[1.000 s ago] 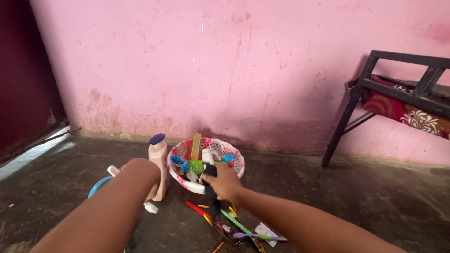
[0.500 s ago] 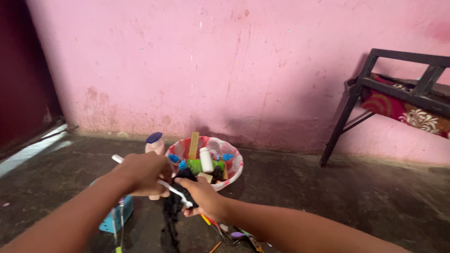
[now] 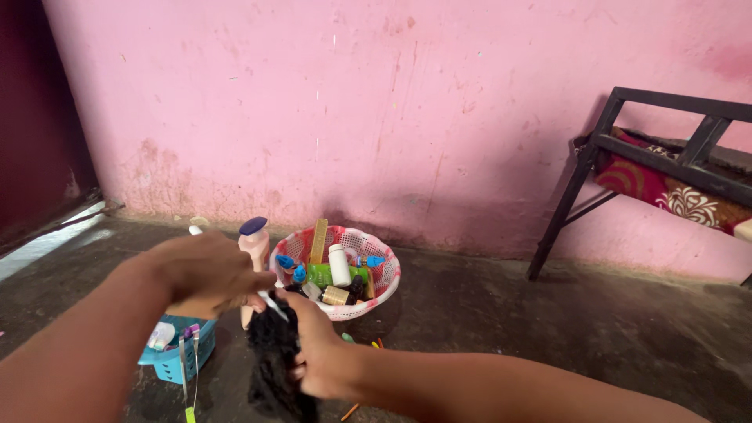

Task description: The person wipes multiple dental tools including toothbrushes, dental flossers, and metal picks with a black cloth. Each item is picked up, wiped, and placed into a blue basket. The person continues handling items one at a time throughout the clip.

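My left hand (image 3: 205, 272) is closed around a thin white stick-like tool whose end pokes out past my knuckles, its tip at the top of a black clump of hair (image 3: 274, 360). My right hand (image 3: 317, 345) grips that black clump from the right side and holds it hanging above the floor. Just behind both hands stands a red-and-white round basket (image 3: 385, 276) full of small bottles, a comb and tubes. A peach bottle with a blue cap (image 3: 253, 244) stands upright at the basket's left.
A small blue crate (image 3: 174, 362) with little items sits on the dark floor under my left forearm. Loose sticks lie on the floor near the basket. A pink wall runs behind. A black metal bench frame (image 3: 619, 157) with patterned cloth stands at right.
Both hands have come up from the floor items and together; the black clump now hangs from my right hand, with my left hand's white tool at its top.
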